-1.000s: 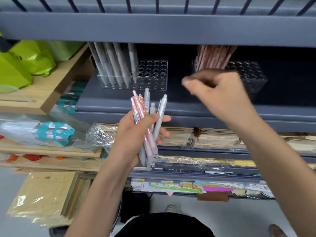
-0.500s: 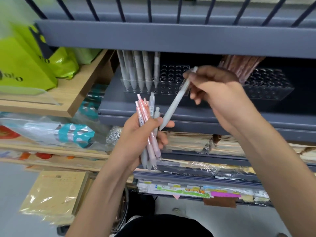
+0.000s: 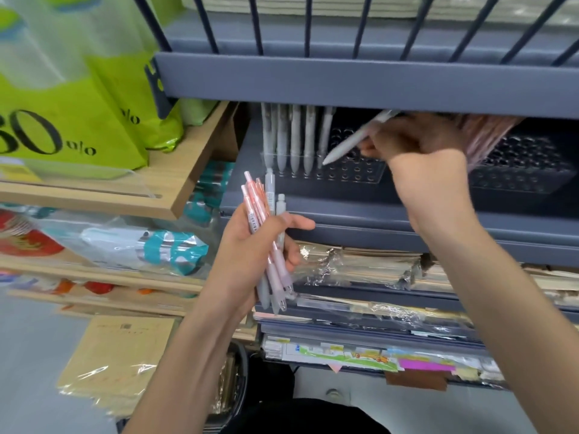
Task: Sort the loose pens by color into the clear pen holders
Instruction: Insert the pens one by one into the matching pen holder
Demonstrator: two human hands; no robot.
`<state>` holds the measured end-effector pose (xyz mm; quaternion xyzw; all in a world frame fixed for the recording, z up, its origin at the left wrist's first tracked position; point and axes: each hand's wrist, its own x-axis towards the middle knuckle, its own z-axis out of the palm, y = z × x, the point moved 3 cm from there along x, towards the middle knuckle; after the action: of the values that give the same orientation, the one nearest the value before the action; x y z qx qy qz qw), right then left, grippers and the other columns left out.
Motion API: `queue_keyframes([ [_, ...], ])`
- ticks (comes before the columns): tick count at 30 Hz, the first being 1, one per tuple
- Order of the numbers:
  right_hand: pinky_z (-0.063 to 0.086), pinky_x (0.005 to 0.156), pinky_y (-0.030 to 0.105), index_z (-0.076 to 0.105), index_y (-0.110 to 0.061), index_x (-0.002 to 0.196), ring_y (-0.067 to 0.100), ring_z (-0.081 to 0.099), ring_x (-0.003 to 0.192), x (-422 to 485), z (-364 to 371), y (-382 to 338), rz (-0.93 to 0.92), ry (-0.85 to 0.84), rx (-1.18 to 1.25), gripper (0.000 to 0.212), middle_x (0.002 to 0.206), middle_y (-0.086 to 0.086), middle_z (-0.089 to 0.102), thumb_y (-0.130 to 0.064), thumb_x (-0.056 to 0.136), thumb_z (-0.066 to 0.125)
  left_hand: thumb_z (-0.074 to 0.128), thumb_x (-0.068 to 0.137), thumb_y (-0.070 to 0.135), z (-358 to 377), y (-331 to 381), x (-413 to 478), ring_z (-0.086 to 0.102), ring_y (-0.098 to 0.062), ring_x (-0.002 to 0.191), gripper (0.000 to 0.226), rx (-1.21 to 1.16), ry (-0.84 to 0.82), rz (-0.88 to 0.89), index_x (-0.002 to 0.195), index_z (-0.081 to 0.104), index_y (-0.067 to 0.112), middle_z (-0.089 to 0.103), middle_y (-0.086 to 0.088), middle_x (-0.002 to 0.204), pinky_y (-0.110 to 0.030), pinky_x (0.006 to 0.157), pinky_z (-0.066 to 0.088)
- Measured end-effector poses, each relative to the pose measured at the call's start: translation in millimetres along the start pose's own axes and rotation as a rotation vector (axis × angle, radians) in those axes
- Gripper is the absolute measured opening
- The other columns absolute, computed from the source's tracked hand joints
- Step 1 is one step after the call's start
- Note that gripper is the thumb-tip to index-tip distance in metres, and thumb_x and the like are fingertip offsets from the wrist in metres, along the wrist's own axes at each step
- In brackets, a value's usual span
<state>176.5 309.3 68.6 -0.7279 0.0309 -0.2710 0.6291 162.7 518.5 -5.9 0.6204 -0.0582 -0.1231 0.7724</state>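
- Our right hand point(image 3: 419, 158) pinches a grey pen point(image 3: 354, 140), pulled out of the bundle half a second ago. Its tip is now just over the left holder point(image 3: 354, 175), beside the standing grey pens point(image 3: 294, 139).
- Left hand point(image 3: 250, 245) grips the bundle point(image 3: 266, 220), pink and grey mixed, near the shelf point(image 3: 376, 208) edge.
- Pink pens point(image 3: 482, 136) sit in the right holder point(image 3: 517, 180).
- We judge slotting comes next, with plenty left to sort.

Light: bright, even, soft; deep shadow beneath the upper shelf point(image 3: 360, 89); glare: plastic wrap point(image 3: 316, 256), green bags point(image 3: 78, 123); blur: your right hand point(image 3: 429, 173) and its grey pen point(image 3: 354, 142) smeared, the frame's left edge soft; fairly sharp: pens point(image 3: 254, 208) in your left hand point(image 3: 247, 255); distortion: shelf bars point(image 3: 308, 26) splay toward the corners.
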Motion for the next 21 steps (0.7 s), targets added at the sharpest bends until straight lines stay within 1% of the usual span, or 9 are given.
queue_keyframes([
  [4,0.058,0.082,0.032,0.07,-0.006,0.079,0.015,0.07,0.079,6.9,8.9,-3.7,-0.076,0.111,-0.058,0.016,0.072,-0.009,0.071,0.0,0.089,0.059,0.06,0.087,0.017,-6.3,0.1,-1.9,0.056,-0.017,0.048,0.029,0.025,-0.04,-0.009,0.105,0.06,-0.006,0.074,-0.016,0.084,-0.025,0.044,0.046],
  [6,0.056,0.086,0.041,0.066,-0.017,0.077,0.022,0.07,0.084,11.1,16.3,-1.4,-0.119,0.113,-0.246,0.016,0.076,-0.004,0.071,-0.009,0.089,0.061,0.062,0.089,0.016,-9.6,-0.9,-3.4,0.058,-0.018,0.05,0.016,0.014,-0.056,0.007,0.098,0.063,0.003,0.076,-0.013,0.09,-0.026,0.047,0.048],
  [7,0.054,0.086,0.038,0.065,-0.019,0.079,0.023,0.069,0.085,13.0,19.9,1.0,-0.126,0.092,-0.356,0.012,0.078,-0.003,0.07,-0.016,0.09,0.061,0.063,0.089,0.015,-10.8,-0.9,-4.1,0.059,-0.018,0.051,0.006,0.001,-0.062,0.01,0.092,0.066,0.011,0.076,-0.013,0.095,-0.026,0.048,0.049],
  [10,0.039,0.074,0.012,0.068,-0.012,0.091,0.014,0.061,0.078,14.8,27.7,6.4,-0.148,0.068,-0.584,0.015,0.078,-0.008,0.062,-0.026,0.092,0.063,0.062,0.094,0.01,-16.0,-0.1,-5.7,0.062,-0.018,0.054,0.025,-0.005,-0.04,0.014,0.078,0.073,0.026,0.076,-0.013,0.097,-0.026,0.05,0.05],
  [12,0.036,0.073,0.015,0.067,-0.011,0.097,0.017,0.062,0.082,12.9,33.5,8.1,-0.162,0.069,-0.647,0.017,0.078,-0.011,0.059,-0.026,0.093,0.061,0.06,0.096,0.008,-20.4,-0.3,-7.2,0.063,-0.018,0.055,0.009,-0.043,-0.009,-0.002,0.098,0.069,0.008,0.076,-0.011,0.09,-0.025,0.05,0.051],
  [13,0.035,0.074,0.016,0.067,-0.011,0.098,0.019,0.063,0.085,12.4,35.9,9.2,-0.159,0.073,-0.642,0.017,0.078,-0.011,0.059,-0.026,0.093,0.061,0.06,0.097,0.009,-22.4,-0.7,-7.5,0.063,-0.018,0.054,0.016,-0.051,0.016,-0.009,0.108,0.061,-0.003,0.075,-0.009,0.084,-0.025,0.05,0.051],
  [15,0.035,0.07,0.014,0.067,-0.012,0.096,0.018,0.065,0.082,13.3,39.0,10.7,-0.137,0.099,-0.602,0.016,0.076,-0.012,0.06,-0.027,0.092,0.063,0.059,0.098,0.01,-24.7,-0.5,-8.5,0.063,-0.017,0.053,0.029,-0.056,0.025,-0.016,0.117,0.053,-0.011,0.073,-0.006,0.074,-0.024,0.049,0.051],
  [19,0.051,0.082,0.026,0.067,-0.014,0.097,0.021,0.069,0.087,20.7,46.3,11.7,-0.126,0.077,-0.625,0.014,0.082,-0.008,0.066,-0.025,0.09,0.065,0.058,0.097,0.006,-25.5,3.3,-11.5,0.062,-0.016,0.05,0.02,-0.072,0.034,-0.02,0.11,0.055,-0.009,0.073,-0.007,0.075,-0.024,0.047,0.051],
  [21,0.052,0.085,0.028,0.065,-0.019,0.094,0.02,0.069,0.087,21.4,48.7,13.3,-0.123,0.066,-0.655,0.009,0.08,-0.011,0.063,-0.026,0.088,0.065,0.058,0.097,0.006,-26.9,3.0,-12.4,0.062,-0.016,0.051,0.015,-0.067,0.038,-0.027,0.105,0.057,-0.007,0.074,-0.007,0.077,-0.025,0.048,0.052],
])
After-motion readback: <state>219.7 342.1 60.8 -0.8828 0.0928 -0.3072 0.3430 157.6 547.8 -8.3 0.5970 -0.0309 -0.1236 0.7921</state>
